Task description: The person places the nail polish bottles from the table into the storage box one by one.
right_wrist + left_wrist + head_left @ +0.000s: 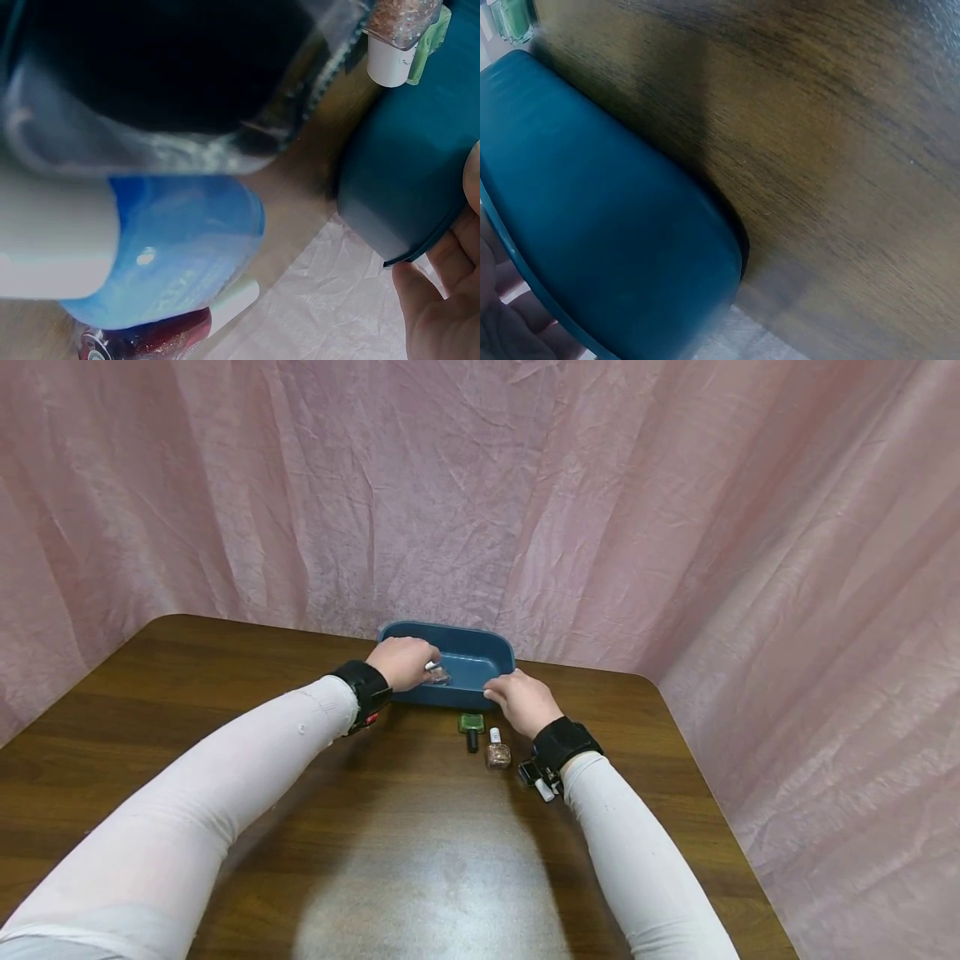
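A blue plastic bin (pixel 475 670) stands near the table's back edge. Inside its left part is a small nail polish bottle (pixel 439 677) with a white cap, which my left hand (pixel 402 662) appears to pinch at the cap; the left wrist view hides the fingertips behind the front wall. At the front right corner, my right hand (pixel 523 700) grips the bin's rim, thumb outside and fingers inside. Before the bin lie a green nail polish (pixel 471 722) with a black cap and a glittery copper nail polish (pixel 497 755) with a white cap.
Under my right wrist sits a dark bottle (pixel 528 772). Close to the right wrist camera are a blue nail polish (pixel 176 247) and a red one (pixel 169 335), both white-capped. The brown wooden table (pixel 300 827) ends at a pink curtain (pixel 420 493).
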